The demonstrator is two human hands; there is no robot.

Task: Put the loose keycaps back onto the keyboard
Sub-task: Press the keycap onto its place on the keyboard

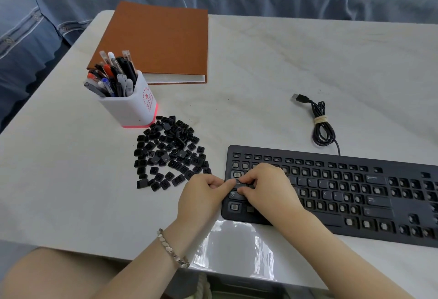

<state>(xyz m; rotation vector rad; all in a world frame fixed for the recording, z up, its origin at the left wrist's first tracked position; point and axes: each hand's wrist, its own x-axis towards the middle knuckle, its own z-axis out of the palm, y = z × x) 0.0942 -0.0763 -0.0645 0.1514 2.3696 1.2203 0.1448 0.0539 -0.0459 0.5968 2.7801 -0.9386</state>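
A black keyboard [355, 194] lies at the right front of the table, most of its key sockets bare and a few caps seated. Both hands meet at its left edge over a wide Caps Lock keycap [238, 183]. My left hand [203, 198] touches the cap's left end with thumb and curled fingers. My right hand [265, 187] covers the sockets beside it and pinches the cap's right end from above and below. A heap of several loose black keycaps [169, 153] sits to the left of the keyboard.
A white pen cup [129, 106] full of pens stands just behind the keycap heap. A brown notebook [158, 42] lies behind it. The keyboard's coiled USB cable [320, 123] rests behind the keyboard. The near table edge [237, 272] is glossy.
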